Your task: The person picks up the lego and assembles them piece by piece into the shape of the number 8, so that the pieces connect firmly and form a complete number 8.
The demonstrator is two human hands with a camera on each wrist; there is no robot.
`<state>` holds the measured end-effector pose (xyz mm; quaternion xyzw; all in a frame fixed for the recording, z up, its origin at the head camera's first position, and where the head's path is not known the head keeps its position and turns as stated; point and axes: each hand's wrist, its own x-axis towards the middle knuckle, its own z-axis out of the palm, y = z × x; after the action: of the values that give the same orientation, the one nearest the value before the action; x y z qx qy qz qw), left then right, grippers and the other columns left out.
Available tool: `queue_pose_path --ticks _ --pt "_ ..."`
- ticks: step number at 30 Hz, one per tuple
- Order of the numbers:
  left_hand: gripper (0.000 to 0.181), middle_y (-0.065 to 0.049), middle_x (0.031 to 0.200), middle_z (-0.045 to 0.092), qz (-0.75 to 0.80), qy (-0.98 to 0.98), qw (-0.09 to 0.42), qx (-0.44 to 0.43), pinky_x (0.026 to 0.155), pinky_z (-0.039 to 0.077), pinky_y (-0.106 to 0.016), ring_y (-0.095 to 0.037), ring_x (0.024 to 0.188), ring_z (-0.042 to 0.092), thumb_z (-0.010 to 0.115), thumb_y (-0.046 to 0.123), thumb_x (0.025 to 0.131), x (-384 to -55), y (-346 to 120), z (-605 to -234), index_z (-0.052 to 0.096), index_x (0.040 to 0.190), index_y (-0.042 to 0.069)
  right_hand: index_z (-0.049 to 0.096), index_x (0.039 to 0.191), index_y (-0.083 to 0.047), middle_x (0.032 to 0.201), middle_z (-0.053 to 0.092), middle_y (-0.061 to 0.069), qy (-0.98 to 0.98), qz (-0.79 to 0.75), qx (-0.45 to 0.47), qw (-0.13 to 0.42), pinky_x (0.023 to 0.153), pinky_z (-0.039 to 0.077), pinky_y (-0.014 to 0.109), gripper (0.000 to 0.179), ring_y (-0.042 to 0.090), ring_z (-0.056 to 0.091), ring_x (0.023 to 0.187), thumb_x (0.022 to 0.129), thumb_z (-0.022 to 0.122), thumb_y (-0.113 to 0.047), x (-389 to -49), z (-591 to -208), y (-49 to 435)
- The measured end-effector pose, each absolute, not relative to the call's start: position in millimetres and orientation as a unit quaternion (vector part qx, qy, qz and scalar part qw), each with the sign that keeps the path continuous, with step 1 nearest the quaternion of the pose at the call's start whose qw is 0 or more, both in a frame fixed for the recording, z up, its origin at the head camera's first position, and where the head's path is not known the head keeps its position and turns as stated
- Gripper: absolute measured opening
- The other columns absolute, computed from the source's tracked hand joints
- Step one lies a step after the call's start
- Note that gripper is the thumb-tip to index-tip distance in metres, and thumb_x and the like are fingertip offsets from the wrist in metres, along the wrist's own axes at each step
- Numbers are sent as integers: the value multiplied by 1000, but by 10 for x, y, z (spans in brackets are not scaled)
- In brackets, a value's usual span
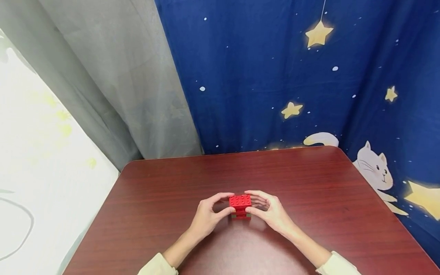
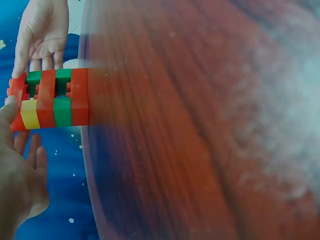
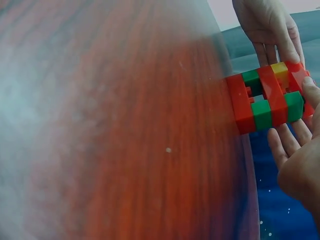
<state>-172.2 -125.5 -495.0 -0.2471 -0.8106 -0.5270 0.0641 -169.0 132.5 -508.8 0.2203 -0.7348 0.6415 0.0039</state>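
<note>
A small tower of toy building bricks stands on the table. Its top is a red studded brick [image 1: 240, 201]. Beneath it, in the left wrist view, come a yellow brick [image 2: 30, 114] beside a green one, a red brick [image 2: 46, 100], two green bricks with a gap between them, and a red base brick [image 2: 80, 97]. My left hand [image 1: 206, 217] holds the top brick's left end between thumb and forefinger. On the opposite end, my right hand [image 1: 276, 219] pinches the same brick. The other fingers of both hands extend behind the tower.
The tower rests on a dark reddish wooden table [image 1: 165, 198] with rounded far corners. Behind it hang a grey curtain [image 1: 110, 68] and a blue curtain [image 1: 247, 76] patterned with stars and a cat. A white surface [image 1: 44, 145] lies beyond the table's left edge.
</note>
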Motion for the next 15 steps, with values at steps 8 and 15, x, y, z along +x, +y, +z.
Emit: queue_pose_path --ticks 8,15 --pt "53 15 124 74 -525 -811 67 -248 101 57 -39 -10 116 71 90 25 88 -1722 -1255 -4911 70 137 32 69 140 -15 132 74 5 -745 627 226 28 100 57 41 49 20 73 114 93 84 -13 -1681 -5040 1345" --pt "45 11 128 74 -545 -805 45 -230 100 58 -40 -10 118 70 87 25 91 -1709 -1254 -4898 73 133 32 72 137 -11 129 75 -3 -758 615 212 44 100 58 42 43 17 72 116 95 82 -17 -1645 -4996 1337"
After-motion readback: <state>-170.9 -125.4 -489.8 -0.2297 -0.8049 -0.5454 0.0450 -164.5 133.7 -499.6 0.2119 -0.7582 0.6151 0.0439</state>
